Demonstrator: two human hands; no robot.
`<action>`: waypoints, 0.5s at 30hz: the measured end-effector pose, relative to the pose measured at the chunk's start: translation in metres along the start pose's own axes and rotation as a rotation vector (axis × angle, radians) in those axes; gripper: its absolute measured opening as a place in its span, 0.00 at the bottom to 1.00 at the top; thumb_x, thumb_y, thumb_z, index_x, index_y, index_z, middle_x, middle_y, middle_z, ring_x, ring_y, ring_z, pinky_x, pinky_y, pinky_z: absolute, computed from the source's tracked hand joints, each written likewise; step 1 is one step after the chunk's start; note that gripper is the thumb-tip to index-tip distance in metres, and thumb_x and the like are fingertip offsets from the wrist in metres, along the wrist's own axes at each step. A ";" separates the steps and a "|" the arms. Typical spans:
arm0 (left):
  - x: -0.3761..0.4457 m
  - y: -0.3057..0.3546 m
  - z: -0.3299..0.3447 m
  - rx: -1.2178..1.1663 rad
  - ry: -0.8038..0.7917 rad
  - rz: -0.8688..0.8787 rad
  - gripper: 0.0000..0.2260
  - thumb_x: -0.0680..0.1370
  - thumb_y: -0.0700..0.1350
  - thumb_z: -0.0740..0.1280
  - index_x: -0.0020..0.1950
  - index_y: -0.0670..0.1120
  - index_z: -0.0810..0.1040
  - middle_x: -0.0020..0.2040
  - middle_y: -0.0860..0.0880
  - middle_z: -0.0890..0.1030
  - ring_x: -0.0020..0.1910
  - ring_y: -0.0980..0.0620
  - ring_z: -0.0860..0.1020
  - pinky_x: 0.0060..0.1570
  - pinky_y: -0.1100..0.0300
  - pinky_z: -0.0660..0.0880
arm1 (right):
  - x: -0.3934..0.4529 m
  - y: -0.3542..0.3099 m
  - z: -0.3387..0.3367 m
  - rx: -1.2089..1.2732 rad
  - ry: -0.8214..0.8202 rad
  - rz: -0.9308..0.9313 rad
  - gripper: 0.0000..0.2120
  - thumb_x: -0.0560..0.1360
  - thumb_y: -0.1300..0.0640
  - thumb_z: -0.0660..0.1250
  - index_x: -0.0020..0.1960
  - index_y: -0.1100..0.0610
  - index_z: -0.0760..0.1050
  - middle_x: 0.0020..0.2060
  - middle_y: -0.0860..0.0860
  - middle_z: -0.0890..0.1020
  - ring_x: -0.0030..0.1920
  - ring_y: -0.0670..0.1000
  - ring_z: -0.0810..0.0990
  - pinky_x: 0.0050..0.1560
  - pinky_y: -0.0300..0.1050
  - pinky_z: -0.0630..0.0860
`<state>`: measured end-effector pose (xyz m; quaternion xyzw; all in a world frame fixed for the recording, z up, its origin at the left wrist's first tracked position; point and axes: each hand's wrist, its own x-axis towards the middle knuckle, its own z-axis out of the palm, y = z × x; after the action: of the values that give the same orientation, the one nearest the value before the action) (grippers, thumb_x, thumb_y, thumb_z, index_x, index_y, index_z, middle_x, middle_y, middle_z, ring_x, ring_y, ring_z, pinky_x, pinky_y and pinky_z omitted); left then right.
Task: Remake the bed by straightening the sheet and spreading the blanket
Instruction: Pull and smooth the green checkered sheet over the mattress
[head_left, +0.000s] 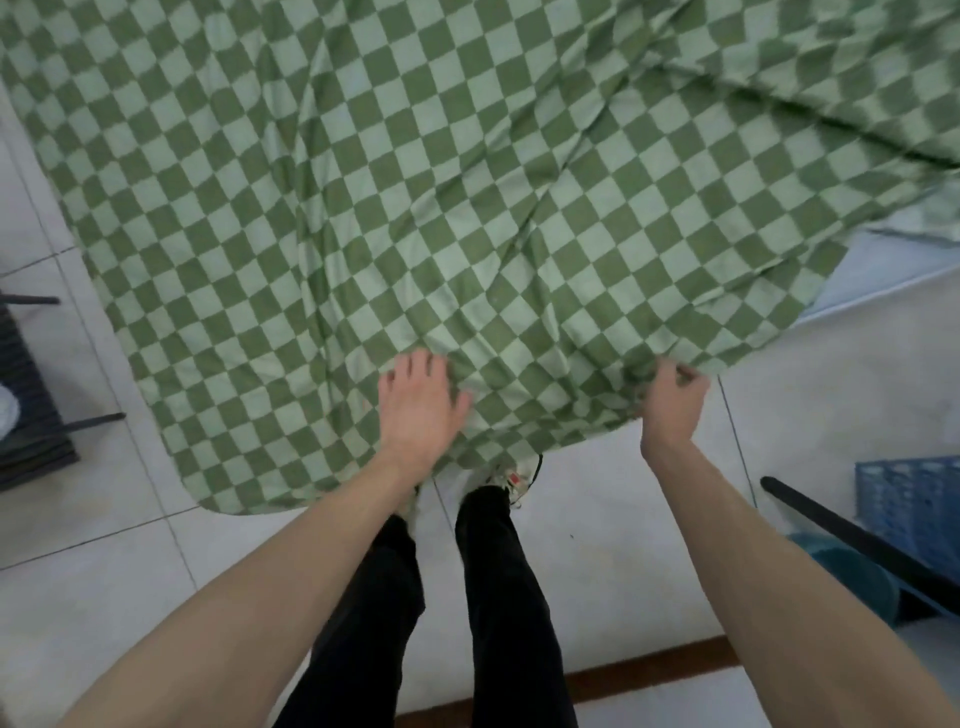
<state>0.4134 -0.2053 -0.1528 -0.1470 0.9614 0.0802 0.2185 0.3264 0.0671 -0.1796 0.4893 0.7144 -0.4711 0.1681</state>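
- Both bare forearms reach down and forward from the camera, over the person's black trousers (488, 597) and shoes, to the near edge of the green checked blanket (415, 197).
- Left hand (420, 402) lies on the blanket with fingers straight and slightly spread — pressing or smoothing, not gripping.
- Right hand (674, 402) has its fingers curled round a bunched fold at the blanket's near hem, holding it up off the floor.
- From that grip the blanket fans away and upward across the bed; its near left corner hangs low over the white tiled floor (623, 519), and a pale blue sheet (883, 270) shows uncovered at the right.
- Likely trouble: a pull by the right hand alone could drag the cloth askew, since the left only rests on it — leaving the sheet corner bare.
- Hem hangs close to the shoes, so it could get stepped on.
- Deep creases at the far right may stay if tension is uneven.
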 end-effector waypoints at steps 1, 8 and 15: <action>0.005 0.015 0.004 0.003 -0.031 0.020 0.24 0.79 0.63 0.62 0.65 0.46 0.75 0.59 0.48 0.76 0.59 0.48 0.73 0.61 0.48 0.72 | 0.005 -0.009 0.007 0.028 -0.017 -0.009 0.18 0.72 0.39 0.67 0.55 0.48 0.69 0.51 0.45 0.78 0.50 0.48 0.79 0.55 0.53 0.80; 0.036 0.045 0.012 -0.012 -0.143 -0.085 0.21 0.78 0.59 0.69 0.61 0.44 0.72 0.60 0.45 0.77 0.60 0.44 0.74 0.60 0.47 0.72 | 0.042 0.001 0.004 -0.222 0.029 0.065 0.11 0.81 0.54 0.59 0.58 0.59 0.75 0.55 0.58 0.81 0.55 0.61 0.81 0.59 0.60 0.80; 0.033 0.061 0.006 -0.006 -0.161 -0.005 0.32 0.80 0.72 0.51 0.58 0.46 0.78 0.56 0.50 0.79 0.58 0.48 0.77 0.61 0.47 0.74 | 0.030 0.001 -0.034 -0.138 0.047 0.045 0.20 0.76 0.39 0.60 0.47 0.56 0.76 0.41 0.55 0.83 0.37 0.53 0.82 0.43 0.53 0.82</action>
<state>0.3680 -0.1548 -0.1668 -0.1430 0.9401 0.0942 0.2948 0.3203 0.1119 -0.1843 0.5035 0.7377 -0.4051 0.1953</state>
